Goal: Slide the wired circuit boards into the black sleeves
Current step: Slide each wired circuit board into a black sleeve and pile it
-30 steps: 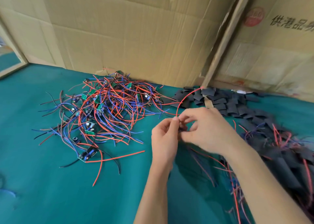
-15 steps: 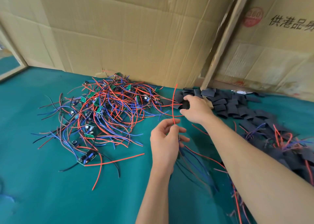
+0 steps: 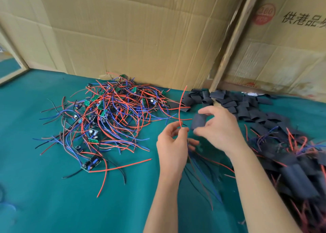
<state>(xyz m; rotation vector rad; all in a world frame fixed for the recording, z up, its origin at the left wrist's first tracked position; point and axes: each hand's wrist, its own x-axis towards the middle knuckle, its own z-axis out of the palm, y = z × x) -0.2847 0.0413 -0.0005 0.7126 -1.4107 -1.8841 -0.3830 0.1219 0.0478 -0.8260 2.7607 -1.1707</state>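
Observation:
My left hand (image 3: 173, 144) pinches a wired circuit board by its wires; one red wire (image 3: 180, 107) stands up from the fingers and blue, red and black wires (image 3: 202, 169) trail below, while the board itself is hidden behind the hand. Just to its right, my right hand (image 3: 218, 128) holds one black sleeve (image 3: 198, 121) between thumb and fingers. A heap of loose wired boards (image 3: 109, 116) lies to the left. Empty black sleeves (image 3: 229, 102) are piled at the back right.
A green cloth (image 3: 44, 188) covers the table. Cardboard sheets (image 3: 132, 35) stand along the back, with a wooden strip (image 3: 231, 38) leaning between them. Sleeved boards (image 3: 298, 162) with wires sticking out are heaped at the right.
My right hand reached out to the sleeve pile, picked up one black sleeve and has come back beside my left hand. The left hand stayed holding the wires.

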